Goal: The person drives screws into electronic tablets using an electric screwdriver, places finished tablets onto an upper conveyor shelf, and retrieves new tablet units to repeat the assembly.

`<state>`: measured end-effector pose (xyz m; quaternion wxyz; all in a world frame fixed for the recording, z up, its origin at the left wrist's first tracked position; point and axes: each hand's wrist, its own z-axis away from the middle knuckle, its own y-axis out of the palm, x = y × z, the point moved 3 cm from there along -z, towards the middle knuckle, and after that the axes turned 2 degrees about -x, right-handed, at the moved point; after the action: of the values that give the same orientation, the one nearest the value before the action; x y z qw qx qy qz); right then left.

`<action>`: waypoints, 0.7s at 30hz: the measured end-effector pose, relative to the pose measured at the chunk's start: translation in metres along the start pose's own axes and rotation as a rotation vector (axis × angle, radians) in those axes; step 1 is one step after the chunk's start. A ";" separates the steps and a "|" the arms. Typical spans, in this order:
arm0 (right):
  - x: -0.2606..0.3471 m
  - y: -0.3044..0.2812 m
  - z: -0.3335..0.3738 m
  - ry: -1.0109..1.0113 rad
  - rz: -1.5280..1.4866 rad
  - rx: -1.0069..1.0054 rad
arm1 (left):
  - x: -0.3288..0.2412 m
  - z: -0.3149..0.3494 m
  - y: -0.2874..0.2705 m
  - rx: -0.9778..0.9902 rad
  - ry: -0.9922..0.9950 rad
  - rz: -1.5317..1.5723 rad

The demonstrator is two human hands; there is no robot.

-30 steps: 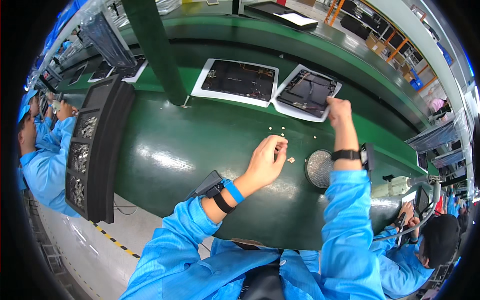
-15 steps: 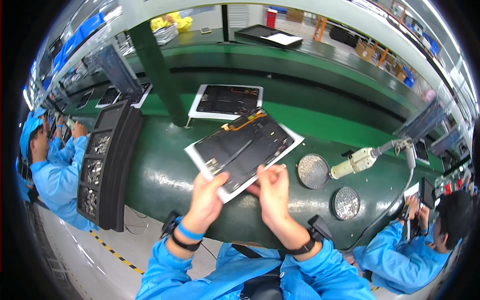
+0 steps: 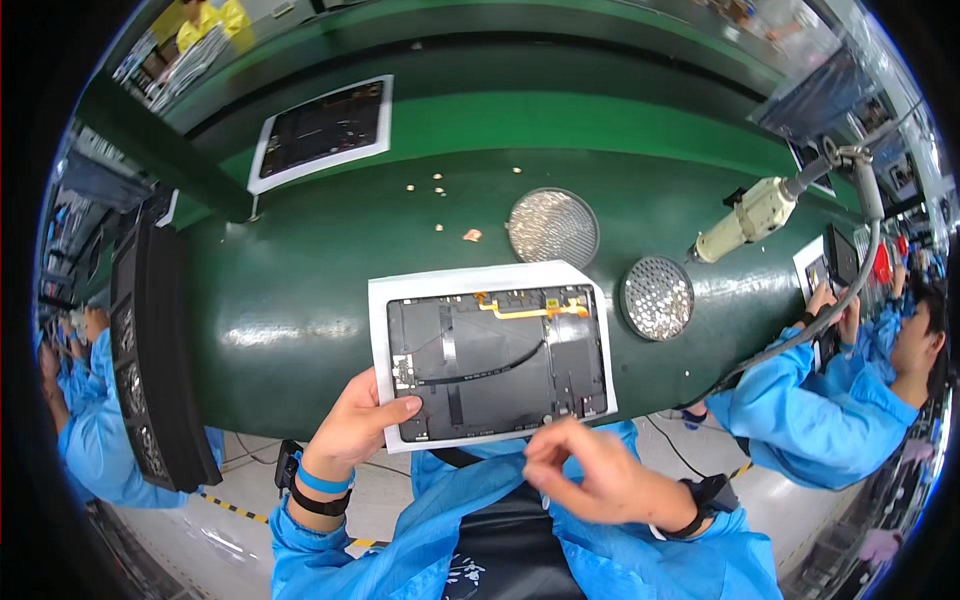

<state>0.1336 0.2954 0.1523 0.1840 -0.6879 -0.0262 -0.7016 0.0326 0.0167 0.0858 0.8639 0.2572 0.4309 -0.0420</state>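
A flat black tablet housing with exposed inner parts, a black cable and an orange flex cable lies on a white backing sheet. My left hand grips the left lower edge of both, thumb on top, and holds them over the bench's near edge. Just off the lower right edge of the housing is my right hand, its fingers curled and thumb close to the index finger. Whether anything small sits in that pinch cannot be made out.
Two round dishes of small metal pieces stand beyond the housing. A cream electric screwdriver hangs at right. Small bits dot the green bench. Another housing lies behind; a black compartment tray stands left. Co-workers flank me.
The housing has come nearer and turned level, its tilt gone. My right hand has let go of its lower edge and moved down and right. The view has shifted.
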 end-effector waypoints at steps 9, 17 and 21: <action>-0.061 -0.048 -0.008 0.224 0.822 -0.450 | 0.016 -0.003 -0.004 -0.012 -0.092 -0.123; -0.067 -0.041 -0.020 0.338 1.085 -0.480 | 0.011 -0.006 0.006 -0.026 -0.124 -0.249; -0.078 -0.040 -0.018 0.311 1.116 -0.496 | 0.001 -0.001 0.023 -0.068 -0.028 -0.375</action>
<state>0.1037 0.3451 0.0844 0.3589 -0.5102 0.5273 -0.5769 0.0396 0.0371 0.0937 0.8551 0.1423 0.4603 -0.1913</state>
